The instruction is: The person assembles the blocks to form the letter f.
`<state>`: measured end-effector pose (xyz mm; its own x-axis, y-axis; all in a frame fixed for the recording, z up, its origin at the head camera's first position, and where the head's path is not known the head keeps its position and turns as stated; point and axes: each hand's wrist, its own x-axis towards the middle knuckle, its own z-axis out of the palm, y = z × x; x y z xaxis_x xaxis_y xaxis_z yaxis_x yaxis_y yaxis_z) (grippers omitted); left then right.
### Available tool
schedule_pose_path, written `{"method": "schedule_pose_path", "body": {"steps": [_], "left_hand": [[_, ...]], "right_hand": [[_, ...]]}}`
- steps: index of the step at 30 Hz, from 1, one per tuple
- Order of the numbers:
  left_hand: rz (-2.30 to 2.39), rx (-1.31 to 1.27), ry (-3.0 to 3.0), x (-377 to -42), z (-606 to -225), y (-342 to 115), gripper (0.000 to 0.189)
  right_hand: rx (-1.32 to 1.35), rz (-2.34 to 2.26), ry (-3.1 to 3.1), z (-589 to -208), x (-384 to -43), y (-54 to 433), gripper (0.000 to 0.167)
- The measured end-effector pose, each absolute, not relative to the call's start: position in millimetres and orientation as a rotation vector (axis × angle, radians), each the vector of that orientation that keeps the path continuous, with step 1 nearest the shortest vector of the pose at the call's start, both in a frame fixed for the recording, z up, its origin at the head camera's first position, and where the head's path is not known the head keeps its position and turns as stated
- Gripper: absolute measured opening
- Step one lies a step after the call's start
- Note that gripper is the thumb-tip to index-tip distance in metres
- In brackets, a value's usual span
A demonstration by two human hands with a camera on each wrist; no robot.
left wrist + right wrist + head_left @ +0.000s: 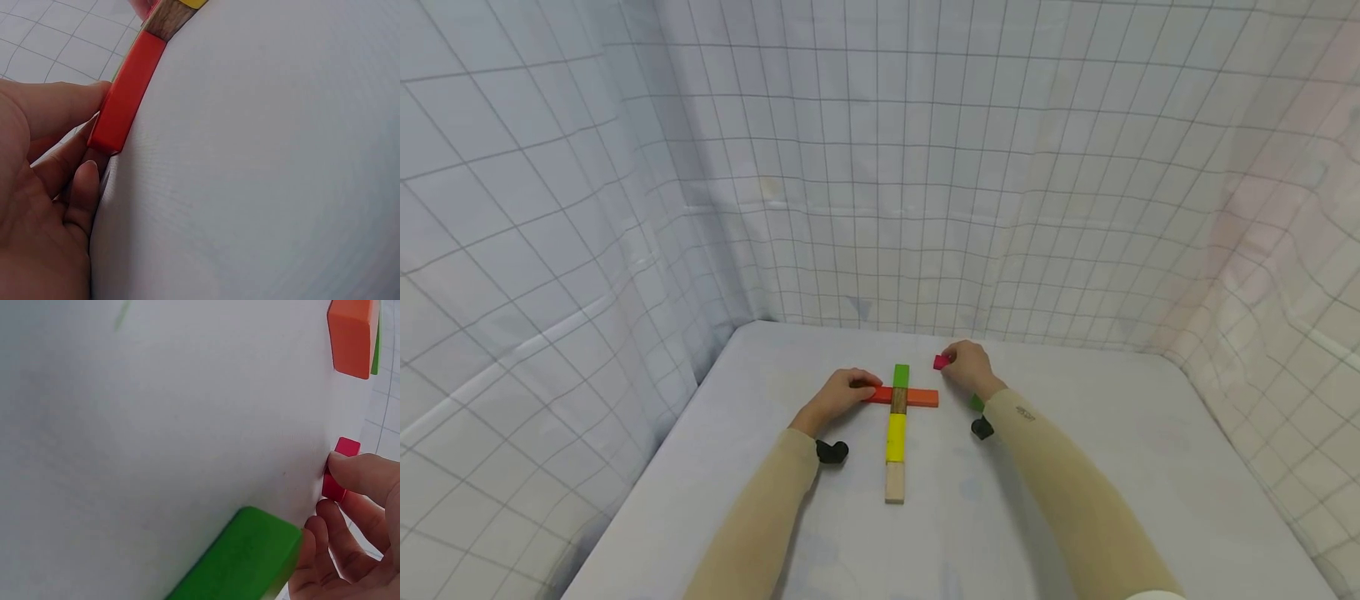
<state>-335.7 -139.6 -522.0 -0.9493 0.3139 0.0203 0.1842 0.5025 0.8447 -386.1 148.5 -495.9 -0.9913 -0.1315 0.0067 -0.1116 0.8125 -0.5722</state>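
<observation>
Gridded cloth (pixel 512 250) hangs at the left and continues behind and to the right of the white tabletop (pixel 722 417). A tan left sleeve (pixel 760 508) reaches in, with a black fitting (pixel 832 452) at its wrist. The left hand (pixel 838 392) has its grip clamped on the outer end of a red block (pixel 882 395); the left wrist view shows this block lying on the tabletop, its inner end against a brown block (pixel 898 401).

The brown block is the crossing point of a flat cross. Above it, in the head view, adjoins a light green block (pixel 901 376); below it, in line, a yellow block (pixel 896 438), then a pale wooden block (pixel 895 483) at the foot. An orange block (pixel 922 398) forms the right arm.

To the upper right of the orange block, apart from the cross, is a small pink block (pixel 940 362). The right hand (pixel 967 364) pinches it, grip together on it between thumb and fingers; whether it touches the tabletop cannot be told. A dark green block (pixel 237 556) lies near the right wrist, partly hidden in the head view, beside a second black fitting (pixel 982 427). The right sleeve (pixel 1075 483), also tan, extends to the lower edge.
</observation>
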Motion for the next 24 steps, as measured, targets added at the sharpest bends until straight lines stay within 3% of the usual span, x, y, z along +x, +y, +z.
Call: {"method": "schedule_pose_path", "body": {"steps": [14, 24], "left_hand": [[1.412, 0.448, 2.632, -339.2, -520.7, -139.1, 0.019], [1.394, 0.421, 2.625, -338.1, -522.6, -138.2, 0.019]], "right_hand": [[-0.249, -0.851, 2.900, -475.3, -385.1, 156.4, 0.048], [-0.463, -0.721, 2.895, -454.1, -358.7, 182.7, 0.048]]}}
